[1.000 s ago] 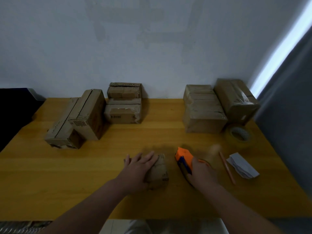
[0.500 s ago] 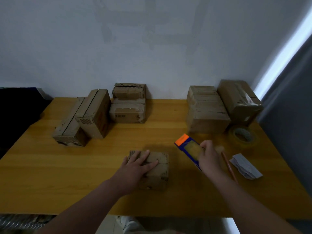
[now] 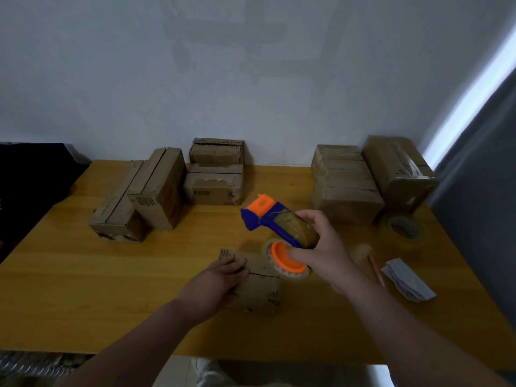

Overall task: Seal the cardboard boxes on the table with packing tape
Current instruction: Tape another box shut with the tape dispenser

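Yellow wooden table (image 3: 83, 289) against a pale, blotchy wall (image 3: 251, 79); grey curtain (image 3: 480, 163) at right. Left hand (image 3: 215, 280) lies flat, fingers straight, on the small cardboard box (image 3: 259, 289) at near centre. Right hand (image 3: 326, 247) grips the blue-and-orange tape dispenser (image 3: 279, 224), raised over the box's right end. Stacked cardboard boxes (image 3: 215, 185) along the back. Box print too blurred to read.

Dark print on the cardboard boxes (image 3: 208, 192) is too blurred to read.
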